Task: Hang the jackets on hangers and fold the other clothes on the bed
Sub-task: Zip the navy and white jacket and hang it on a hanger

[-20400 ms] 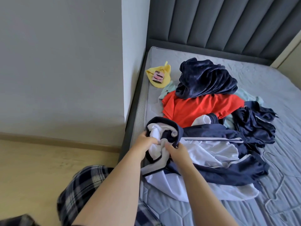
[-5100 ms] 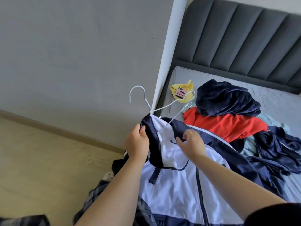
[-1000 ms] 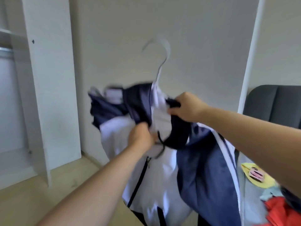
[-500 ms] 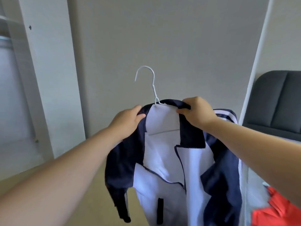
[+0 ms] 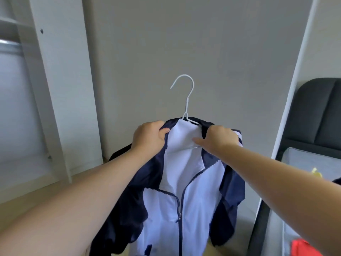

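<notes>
Dead ahead, the jacket hangs on its white hanger, left hand and right hand gripping the collar with curled fingers. Its hook stands at twelve o'clock; the wardrobe rail lies at ten, nearer the left hand.

A navy and white jacket hangs on a white wire hanger, held up in front of a grey wall. The left hand grips the collar at the jacket's left shoulder; the right hand grips the collar on the other side, thumb pressed on the white lining. The zip is partly open. An open white wardrobe stands to the left. On the right, the bed with its dark padded headboard carries a red garment and something yellow.
</notes>
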A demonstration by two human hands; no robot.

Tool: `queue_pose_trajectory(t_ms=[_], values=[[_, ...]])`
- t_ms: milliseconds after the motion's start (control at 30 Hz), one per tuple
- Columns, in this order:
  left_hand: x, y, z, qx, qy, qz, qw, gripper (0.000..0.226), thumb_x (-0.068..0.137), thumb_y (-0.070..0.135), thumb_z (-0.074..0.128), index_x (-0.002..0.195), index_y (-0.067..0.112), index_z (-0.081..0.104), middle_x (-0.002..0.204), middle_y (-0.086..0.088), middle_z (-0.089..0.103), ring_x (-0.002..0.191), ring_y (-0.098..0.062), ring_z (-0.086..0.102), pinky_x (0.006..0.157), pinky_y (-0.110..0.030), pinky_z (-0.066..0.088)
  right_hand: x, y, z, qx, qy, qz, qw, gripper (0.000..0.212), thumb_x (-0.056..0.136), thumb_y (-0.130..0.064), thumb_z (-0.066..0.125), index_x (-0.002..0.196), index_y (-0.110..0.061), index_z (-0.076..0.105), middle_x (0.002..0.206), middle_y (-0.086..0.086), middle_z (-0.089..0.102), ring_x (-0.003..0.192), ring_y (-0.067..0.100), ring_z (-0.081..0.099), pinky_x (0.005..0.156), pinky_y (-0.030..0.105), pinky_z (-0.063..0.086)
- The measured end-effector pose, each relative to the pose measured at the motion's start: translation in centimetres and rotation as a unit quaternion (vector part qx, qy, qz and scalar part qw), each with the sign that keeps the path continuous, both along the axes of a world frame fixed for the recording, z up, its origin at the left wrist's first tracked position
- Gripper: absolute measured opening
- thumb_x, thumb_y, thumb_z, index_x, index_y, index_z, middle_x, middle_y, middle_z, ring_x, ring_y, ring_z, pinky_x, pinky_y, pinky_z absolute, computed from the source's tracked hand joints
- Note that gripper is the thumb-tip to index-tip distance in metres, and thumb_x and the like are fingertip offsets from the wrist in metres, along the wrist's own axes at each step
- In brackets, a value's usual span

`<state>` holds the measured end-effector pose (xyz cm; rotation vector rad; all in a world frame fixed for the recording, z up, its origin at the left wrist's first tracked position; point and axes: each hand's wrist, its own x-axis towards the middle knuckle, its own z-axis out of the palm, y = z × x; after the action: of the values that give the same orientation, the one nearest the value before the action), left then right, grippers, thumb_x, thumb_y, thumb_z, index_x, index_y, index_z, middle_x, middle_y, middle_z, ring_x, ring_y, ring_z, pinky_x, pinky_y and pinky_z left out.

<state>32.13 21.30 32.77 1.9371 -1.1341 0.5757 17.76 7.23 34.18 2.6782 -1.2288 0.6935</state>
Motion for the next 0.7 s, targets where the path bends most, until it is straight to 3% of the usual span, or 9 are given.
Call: queue_pose_trajectory(t_ms=[100,200,267,333,400,500,567,633,700], values=[[0.7,0.7,0.0,0.012,-0.032,-0.002,0.999,0.026,0.090,0.018,0.058,0.068,0.009,0.046,0.056,-0.003,0.045,0.059,-0.029,0.042,0.053,-0.032,0.030,0.9,0.1,0.3,0.022,-0.078,0.030,0.996,0.028,0.087,-0.019,0.050,0.063,-0.012,0.039,0.063,0.005,0.050,0.060,0.028,0.045,0.049,0.029,0.028],[2.2,2.0,-0.1,0.068,-0.059,0.004,0.996,0.008,0.089,0.017,0.060,0.083,0.011,0.058,0.067,-0.001,0.057,0.068,-0.027,0.052,0.057,-0.031,0.036,1.1,1.3,0.6,-0.021,-0.333,0.158,0.929,0.039,0.080,-0.015,0.052,0.051,-0.016,0.026,0.043,-0.003,0.029,0.042,0.016,0.027,0.042,0.028,0.018],[2.9,2.7,-0.1,0.016,-0.007,-0.002,1.000,0.002,0.086,0.012,0.062,0.084,0.013,0.061,0.071,0.001,0.061,0.070,-0.025,0.055,0.063,-0.032,0.043,0.7,2.1,0.1,-0.049,-0.214,0.214,0.952,0.039,0.081,-0.019,0.054,0.052,-0.017,0.029,0.045,-0.004,0.032,0.043,0.015,0.030,0.042,0.028,0.020],[3.1,3.0,0.1,-0.049,0.029,-0.001,0.998,0.007,0.083,0.009,0.063,0.083,0.016,0.063,0.072,0.003,0.064,0.072,-0.022,0.057,0.068,-0.032,0.046,0.5,2.9,-1.5,0.013,0.094,0.216,0.972,0.035,0.085,-0.022,0.054,0.054,-0.017,0.040,0.052,-0.002,0.043,0.050,0.019,0.040,0.046,0.028,0.030],[2.6,2.9,-0.1,-0.050,0.015,-0.011,0.999,0.008,0.082,0.007,0.063,0.083,0.015,0.062,0.072,0.003,0.063,0.071,-0.022,0.057,0.068,-0.032,0.046,0.0,3.0,-1.9,0.041,0.161,0.228,0.960,0.041,0.088,-0.026,0.055,0.051,-0.018,0.039,0.051,-0.001,0.042,0.050,0.019,0.040,0.049,0.029,0.034],[2.0,2.8,-0.8,-0.043,-0.006,-0.034,0.998,0.007,0.083,0.008,0.064,0.083,0.015,0.061,0.070,0.007,0.059,0.069,-0.021,0.054,0.063,-0.030,0.042,-0.2,2.2,-0.3,-0.112,-0.188,0.237,0.947,0.036,0.091,-0.023,0.055,0.060,-0.016,0.038,0.056,0.001,0.041,0.056,0.032,0.041,0.053,0.031,0.029],[1.5,2.5,-1.1,-0.028,-0.015,-0.046,0.998,0.006,0.083,0.009,0.065,0.084,0.014,0.062,0.071,0.008,0.058,0.069,-0.019,0.053,0.063,-0.029,0.041,-0.3,1.2,1.7,-0.005,-0.261,0.244,0.934,0.020,0.095,-0.026,0.053,0.084,-0.010,0.057,0.079,0.004,0.057,0.075,0.028,0.052,0.067,0.033,0.041],[0.9,2.0,-1.5,-0.007,-0.024,-0.058,0.998,0.005,0.084,0.010,0.066,0.085,0.012,0.062,0.075,0.007,0.060,0.071,-0.019,0.053,0.064,-0.029,0.041,-0.5,0.8,2.0,0.259,-0.101,0.242,0.930,0.039,0.098,-0.036,0.049,0.108,-0.001,0.061,0.107,0.009,0.063,0.099,0.026,0.058,0.092,0.036,0.045],[0.7,1.4,-2.0,0.006,-0.038,-0.070,0.997,0.006,0.084,0.009,0.066,0.086,0.011,0.062,0.075,0.009,0.057,0.073,-0.019,0.053,0.064,-0.028,0.040,-0.9,0.5,0.4,0.388,-0.007,0.234,0.892,0.037,0.095,-0.032,0.057,0.103,0.004,0.064,0.105,0.016,0.067,0.095,0.025,0.062,0.094,0.041,0.049]])
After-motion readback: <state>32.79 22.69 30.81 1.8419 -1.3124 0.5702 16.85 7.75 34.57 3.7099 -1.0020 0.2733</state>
